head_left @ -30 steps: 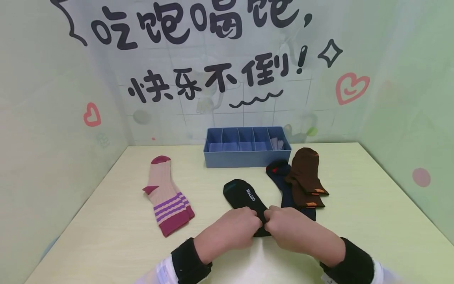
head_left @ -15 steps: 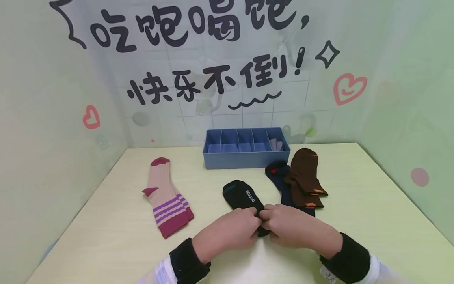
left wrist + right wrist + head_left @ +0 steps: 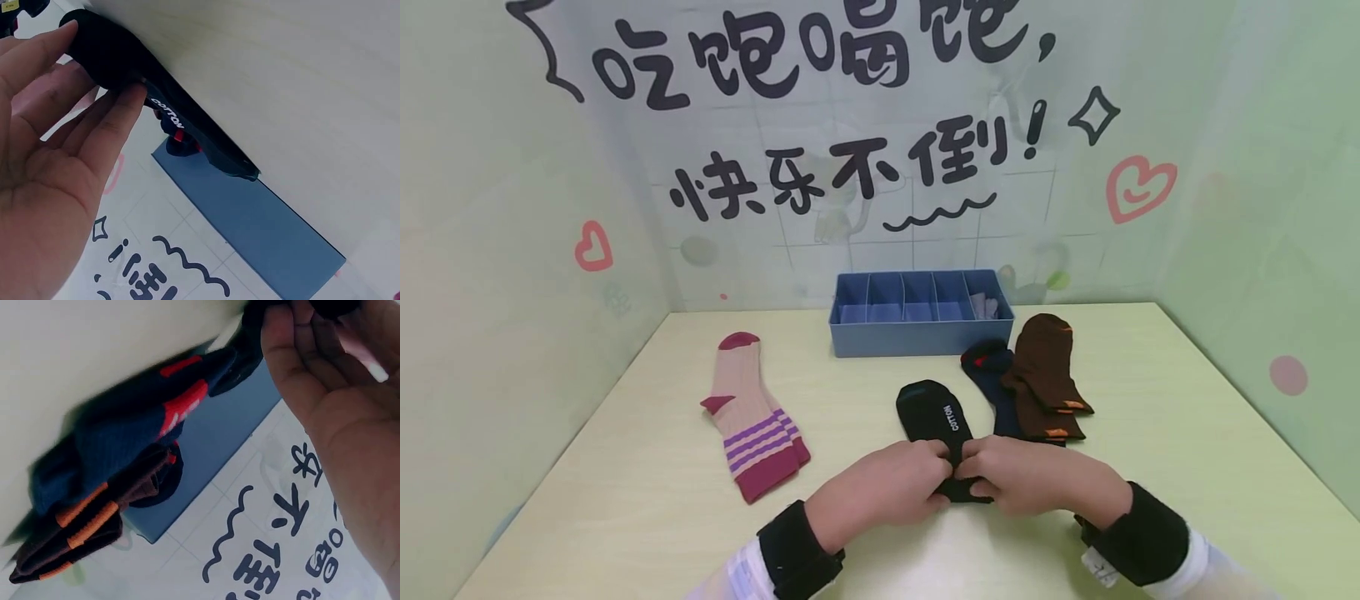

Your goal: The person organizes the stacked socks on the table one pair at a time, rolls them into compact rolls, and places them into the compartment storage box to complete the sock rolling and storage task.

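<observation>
A black sock [image 3: 934, 410] with white "COTTON" lettering lies flat at mid-table, its toe pointing away. On its near end my left hand [image 3: 898, 482] pinches the left edge; in the left wrist view that hand's thumb and fingers [image 3: 119, 122] close on the dark fabric. My right hand [image 3: 1026, 473] pinches the same end from the right, fingertips close to the left hand's. Part of the cuff is hidden under both hands. Just beyond the right hand lie a navy sock [image 3: 1000, 392] with red patches and, partly over it, a pair of brown socks [image 3: 1047, 367] with orange marks.
At the table's back stands a blue divided box [image 3: 917, 340], something pale in its rightmost compartment. Pink socks [image 3: 747, 400] with purple stripes and maroon cuffs lie on the left. Printed curtain-like walls [image 3: 820, 208] enclose the back and sides of the table [image 3: 647, 525].
The black sock's toe has swung to the right and the sock lies straighter. My right hand has shifted slightly right, its thumb now visible below the fingers. The other socks stayed put.
</observation>
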The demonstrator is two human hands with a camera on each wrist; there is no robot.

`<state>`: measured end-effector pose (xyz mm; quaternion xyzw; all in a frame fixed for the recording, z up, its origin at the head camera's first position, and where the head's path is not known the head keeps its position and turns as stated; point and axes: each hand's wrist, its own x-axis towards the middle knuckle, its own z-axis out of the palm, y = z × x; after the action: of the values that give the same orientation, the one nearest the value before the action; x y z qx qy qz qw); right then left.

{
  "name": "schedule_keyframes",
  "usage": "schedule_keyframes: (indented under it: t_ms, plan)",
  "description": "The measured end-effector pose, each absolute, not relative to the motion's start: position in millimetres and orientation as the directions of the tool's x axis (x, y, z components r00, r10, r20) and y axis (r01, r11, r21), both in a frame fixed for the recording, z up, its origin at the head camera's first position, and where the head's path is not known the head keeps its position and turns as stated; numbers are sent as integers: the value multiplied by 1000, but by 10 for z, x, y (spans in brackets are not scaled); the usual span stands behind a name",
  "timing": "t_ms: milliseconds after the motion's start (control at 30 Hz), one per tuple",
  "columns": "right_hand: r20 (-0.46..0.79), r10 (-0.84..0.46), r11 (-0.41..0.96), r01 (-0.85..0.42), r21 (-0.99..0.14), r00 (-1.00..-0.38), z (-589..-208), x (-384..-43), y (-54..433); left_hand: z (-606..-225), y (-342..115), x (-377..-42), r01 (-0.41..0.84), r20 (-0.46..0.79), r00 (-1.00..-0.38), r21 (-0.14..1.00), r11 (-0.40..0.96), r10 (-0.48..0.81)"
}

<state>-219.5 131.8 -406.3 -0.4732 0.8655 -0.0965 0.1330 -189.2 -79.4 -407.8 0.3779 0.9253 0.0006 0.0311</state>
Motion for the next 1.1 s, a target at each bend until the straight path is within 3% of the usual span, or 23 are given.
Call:
schedule_keyframes:
  t_ms: [100,233,367,533,633,733,967,1100]
  plan:
    - [-103,-827,554,-770,-316,-553,-4078,-2199,1307,-4077,-793,-1892,697,-64,-715,9,717,696]
    - [0,-841,523,-812,-261,-542,-4108,-2213,1319,-4079,-784,-1887,698,-70,-715,-16,716,695]
    - [77,-876,471,-879,-78,-476,-4097,-2171,1326,-4083,-770,-1883,700,-50,-714,-36,714,698]
    - [115,-918,397,-887,235,-380,-4081,-2073,1283,-4077,-763,-1877,699,-34,-715,-53,713,698]
    - [118,-935,355,-875,330,-335,-4085,-2059,1243,-4081,-768,-1885,698,-38,-716,-44,715,697]
    - [138,-936,350,-893,284,-323,-4100,-2099,1242,-4080,-778,-1910,692,-52,-721,-4,722,691]
    - [112,-907,391,-910,-141,-407,-4149,-2257,1350,-4054,-805,-1967,677,-127,-711,143,722,692]
    - [68,-890,430,-880,-202,-451,-4145,-2281,1369,-4060,-813,-1972,692,-137,-696,134,709,705]
